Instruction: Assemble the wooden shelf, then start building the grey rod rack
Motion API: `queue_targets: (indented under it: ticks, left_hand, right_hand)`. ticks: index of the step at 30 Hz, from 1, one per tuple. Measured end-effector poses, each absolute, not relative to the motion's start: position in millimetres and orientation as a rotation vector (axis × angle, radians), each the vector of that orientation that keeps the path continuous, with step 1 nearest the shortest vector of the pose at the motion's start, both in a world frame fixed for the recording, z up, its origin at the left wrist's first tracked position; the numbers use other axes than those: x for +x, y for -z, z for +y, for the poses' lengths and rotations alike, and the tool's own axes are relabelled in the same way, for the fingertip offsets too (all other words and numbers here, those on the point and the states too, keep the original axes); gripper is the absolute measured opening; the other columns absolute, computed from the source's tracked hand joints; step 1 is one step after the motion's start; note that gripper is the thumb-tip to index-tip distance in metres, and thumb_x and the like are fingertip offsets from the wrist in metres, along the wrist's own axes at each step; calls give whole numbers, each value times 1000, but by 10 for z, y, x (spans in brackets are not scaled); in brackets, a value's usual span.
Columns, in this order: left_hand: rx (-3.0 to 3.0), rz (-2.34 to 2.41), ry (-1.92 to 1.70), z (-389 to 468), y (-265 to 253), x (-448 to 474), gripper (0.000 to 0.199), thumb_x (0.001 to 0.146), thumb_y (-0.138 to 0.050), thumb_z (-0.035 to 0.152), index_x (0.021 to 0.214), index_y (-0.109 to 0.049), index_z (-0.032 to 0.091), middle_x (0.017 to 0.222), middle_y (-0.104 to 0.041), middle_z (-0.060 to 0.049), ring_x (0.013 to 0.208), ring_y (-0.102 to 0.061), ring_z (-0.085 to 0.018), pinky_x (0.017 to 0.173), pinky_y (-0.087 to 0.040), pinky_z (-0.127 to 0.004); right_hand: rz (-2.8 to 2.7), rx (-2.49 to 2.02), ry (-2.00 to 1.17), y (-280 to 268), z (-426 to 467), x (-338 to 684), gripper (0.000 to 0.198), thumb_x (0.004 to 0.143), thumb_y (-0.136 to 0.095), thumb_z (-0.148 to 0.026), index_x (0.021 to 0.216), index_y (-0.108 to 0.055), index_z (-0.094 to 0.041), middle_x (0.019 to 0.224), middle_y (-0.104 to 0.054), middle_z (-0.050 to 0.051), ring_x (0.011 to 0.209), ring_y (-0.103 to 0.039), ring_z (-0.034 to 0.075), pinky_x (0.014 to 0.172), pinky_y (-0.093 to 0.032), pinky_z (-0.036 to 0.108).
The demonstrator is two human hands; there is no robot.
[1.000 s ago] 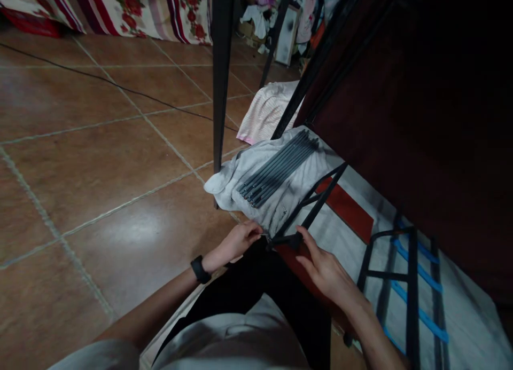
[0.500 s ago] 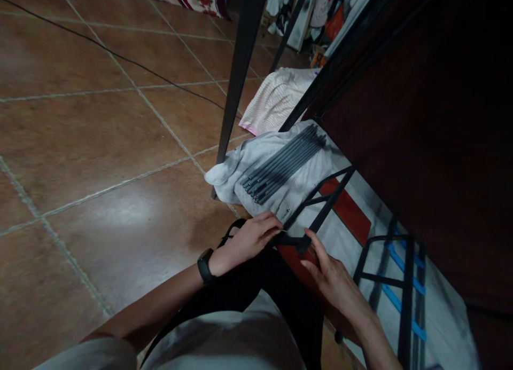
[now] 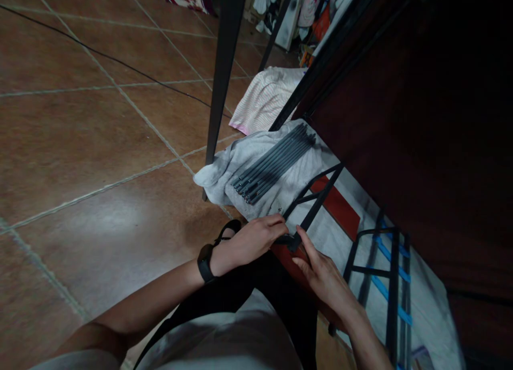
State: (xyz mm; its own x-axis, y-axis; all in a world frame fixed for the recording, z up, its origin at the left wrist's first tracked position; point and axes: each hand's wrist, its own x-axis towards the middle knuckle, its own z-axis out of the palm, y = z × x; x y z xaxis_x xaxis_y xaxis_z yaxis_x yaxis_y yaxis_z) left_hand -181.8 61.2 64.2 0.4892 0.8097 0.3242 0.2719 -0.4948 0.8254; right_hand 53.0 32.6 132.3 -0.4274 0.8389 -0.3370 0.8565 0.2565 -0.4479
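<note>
A black metal frame [image 3: 314,212] slants up from my lap area, its near corner between my two hands. My left hand [image 3: 258,237], with a dark band on its wrist, is closed at the near crossbar; whatever thin piece its fingertips pinch is hidden. My right hand [image 3: 326,276] grips the frame's near corner, index finger along the tube and thumb below it. Just past my left hand, a few small screws [image 3: 279,205] lie on a grey cloth [image 3: 218,183]. A bundle of dark metal rods [image 3: 276,162] rests on that cloth.
A second black frame [image 3: 393,274] with blue strips [image 3: 387,290] lies at right. A red-brown board [image 3: 340,210] lies under the first frame. A dark upright leg [image 3: 220,92] stands beyond the cloth, near a striped cloth [image 3: 264,100]. A cable [image 3: 120,60] crosses the tiled floor.
The view has shifted, so the surroundings appear further left. My left fingers have closed in over the crossbar, covering the thin shiny piece seen at their tips before. My right hand keeps its hold.
</note>
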Motion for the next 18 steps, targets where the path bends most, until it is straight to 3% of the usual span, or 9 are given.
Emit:
queue_targets:
  ticks: [4, 8, 14, 18]
  left_hand:
    - [2061, 815, -939, 660, -709, -1818, 27, 101, -42, 11, 106, -67, 19, 108, -63, -7, 91, -64, -16, 83, -50, -25]
    - [2109, 755, -893, 755, -796, -1843, 27, 102, -43, 13, 105, -69, 18, 110, -64, -7, 90, -65, -15, 82, -50, -25]
    - [2065, 738, -901, 828, -833, -1830, 27, 101, -46, 16, 102, -73, 18, 106, -66, -8, 93, -66, -17, 83, -52, -28]
    - [2004, 825, -949, 795, -815, -1752, 23, 99, -51, 17, 98, -74, 18, 100, -69, -8, 90, -67, -17, 81, -52, -28]
  right_hand:
    - [2444, 1704, 997, -1293, 352, 531, 74, 99, -46, -24, 165, -13, -32, 152, -56, 6, 138, -56, 22, 112, -49, 44]
    - [2437, 1812, 1142, -1247, 391, 531, 71, 98, -48, -26, 161, -16, -28, 139, -67, 8, 126, -65, 24, 107, -50, 45]
    - [2411, 2035, 1200, -1257, 393, 441, 47, 95, -52, -25, 139, -36, -26, 120, -75, 5, 110, -72, 23, 98, -52, 41]
    - [2371, 2124, 1058, -1279, 381, 398, 26, 98, -50, -30, 124, -51, -27, 111, -77, 4, 110, -72, 23, 91, -52, 35]
